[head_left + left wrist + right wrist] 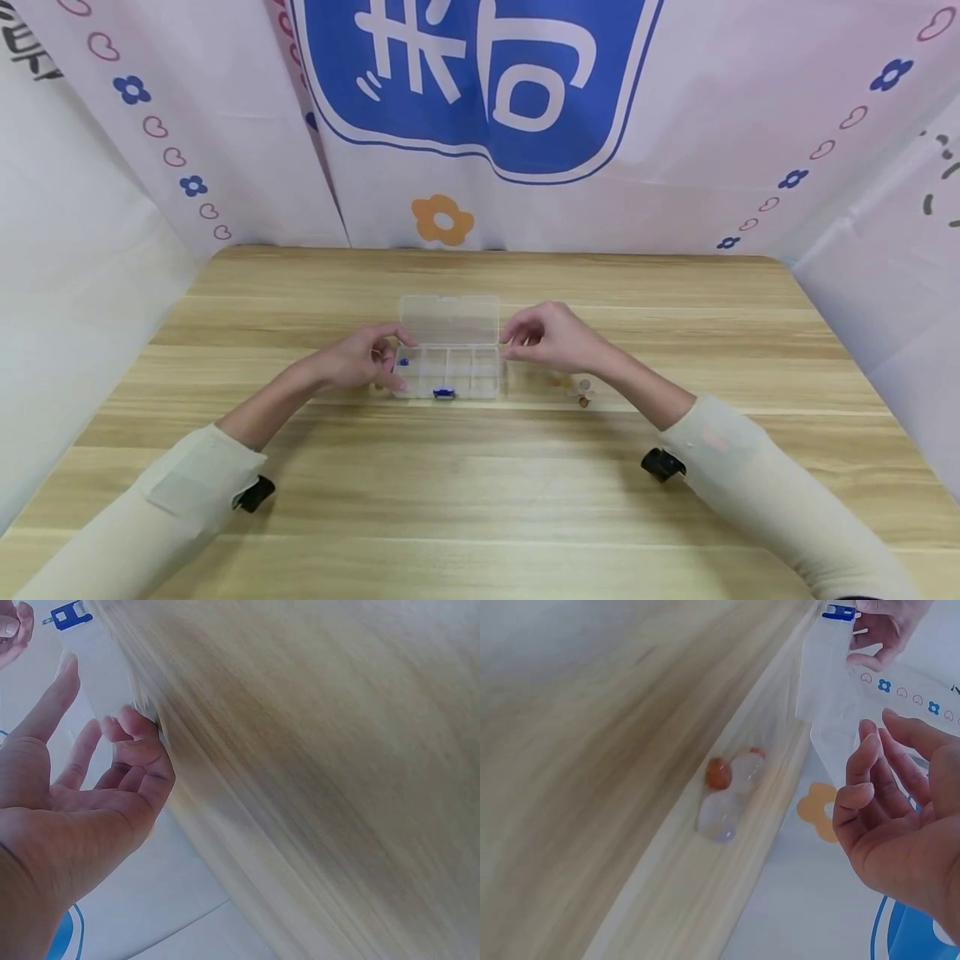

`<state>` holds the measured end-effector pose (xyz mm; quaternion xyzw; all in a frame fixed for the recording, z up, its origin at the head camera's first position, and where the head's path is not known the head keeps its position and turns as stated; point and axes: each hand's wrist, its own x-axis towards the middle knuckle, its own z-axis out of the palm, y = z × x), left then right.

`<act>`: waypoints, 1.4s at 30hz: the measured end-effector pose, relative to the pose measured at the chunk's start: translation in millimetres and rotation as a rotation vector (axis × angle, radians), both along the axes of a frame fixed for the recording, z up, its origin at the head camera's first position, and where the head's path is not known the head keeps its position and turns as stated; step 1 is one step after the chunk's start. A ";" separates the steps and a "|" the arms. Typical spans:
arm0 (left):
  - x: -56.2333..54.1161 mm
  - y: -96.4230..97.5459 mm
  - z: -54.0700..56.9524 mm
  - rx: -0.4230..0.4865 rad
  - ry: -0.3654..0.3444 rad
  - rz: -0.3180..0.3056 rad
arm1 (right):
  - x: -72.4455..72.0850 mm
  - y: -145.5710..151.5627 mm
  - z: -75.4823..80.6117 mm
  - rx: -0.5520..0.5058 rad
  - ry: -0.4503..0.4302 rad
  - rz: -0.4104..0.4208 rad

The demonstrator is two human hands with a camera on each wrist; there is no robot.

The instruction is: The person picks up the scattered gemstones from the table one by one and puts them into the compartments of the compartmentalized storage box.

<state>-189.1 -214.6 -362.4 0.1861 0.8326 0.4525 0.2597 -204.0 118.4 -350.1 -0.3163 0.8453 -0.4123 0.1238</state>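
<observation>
Spanning box (472, 396) edge: left hand (358, 358)

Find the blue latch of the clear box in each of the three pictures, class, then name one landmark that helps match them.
Head: the blue latch is below centre and slightly left, midway along the box's near edge.
Left wrist: the latch is near the top left corner.
Right wrist: the latch is at the top, right of centre.
Shared landmark: the clear box, which carries the latch.
</observation>
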 end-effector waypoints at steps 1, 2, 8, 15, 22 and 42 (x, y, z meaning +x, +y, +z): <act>-0.2 -0.1 0.5 -0.002 0.001 0.002 | 0.4 2.1 0.1 -0.001 -0.003 -0.003; -0.3 -0.1 0.8 0.000 0.001 0.001 | 0.7 4.0 0.2 -0.003 -0.006 -0.006; -0.5 -0.3 1.3 -0.001 0.007 -0.001 | 2.5 14.7 -1.9 0.002 -0.026 -0.023; 0.3 -0.2 1.4 -0.005 0.004 0.004 | 3.4 28.8 -8.9 0.037 -0.046 -0.041; 0.1 0.7 1.9 0.009 0.012 -0.002 | 4.6 44.6 -15.4 0.076 -0.069 -0.051; 2.1 0.3 -1.1 0.019 0.003 0.001 | 4.4 67.3 -27.5 0.086 -0.061 -0.013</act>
